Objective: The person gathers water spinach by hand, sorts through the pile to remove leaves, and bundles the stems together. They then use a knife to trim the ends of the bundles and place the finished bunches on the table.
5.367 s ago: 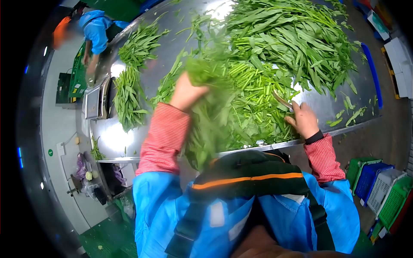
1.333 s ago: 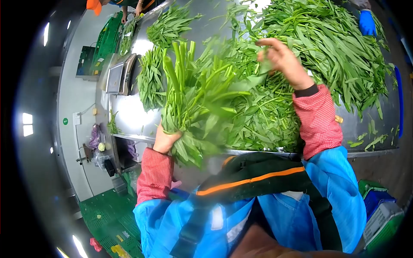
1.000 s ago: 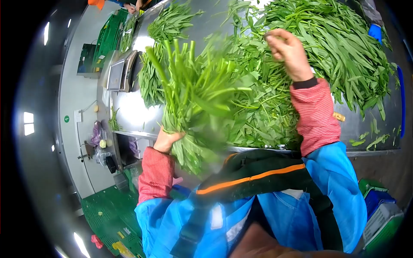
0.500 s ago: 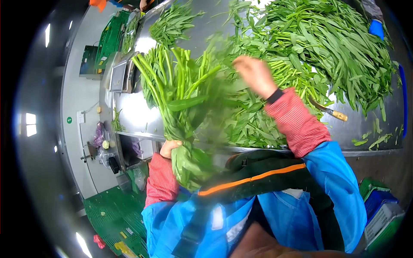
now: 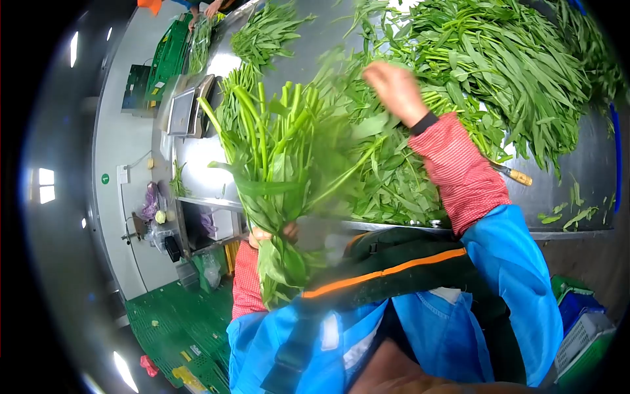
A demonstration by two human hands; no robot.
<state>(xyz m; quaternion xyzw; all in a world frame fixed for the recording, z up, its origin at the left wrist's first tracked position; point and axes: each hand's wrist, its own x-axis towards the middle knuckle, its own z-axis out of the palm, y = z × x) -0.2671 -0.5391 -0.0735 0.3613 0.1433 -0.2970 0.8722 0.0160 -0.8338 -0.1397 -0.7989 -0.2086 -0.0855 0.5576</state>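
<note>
My left hand [image 5: 260, 235] is wrapped round the leafy part of a bunch of water spinach [image 5: 272, 177], close to my body. Its thick cut stems point up and away from me, while leaves hang below the fist. One stem sticks out to the right of the bunch. My right hand [image 5: 396, 90], slightly blurred, hovers over the loose greens [image 5: 394, 187] with its fingers extended to the left. Nothing shows in those fingers. A large heap of water spinach [image 5: 505, 72] lies beyond it on the metal table [image 5: 321, 33].
A wooden-handled knife [image 5: 518, 176] lies at the right, partly under stems. Another bunch of greens [image 5: 266, 36] and a scale [image 5: 182, 111] are at the left. Green crates [image 5: 167, 62] stand farther off, near another person's hands [image 5: 213, 8]. Stacked crates [image 5: 584, 335] sit low right.
The bunch has turned a little in my left hand, and one stem now juts right. My right hand has moved slightly up. Another person's hands have come into view at the top left.
</note>
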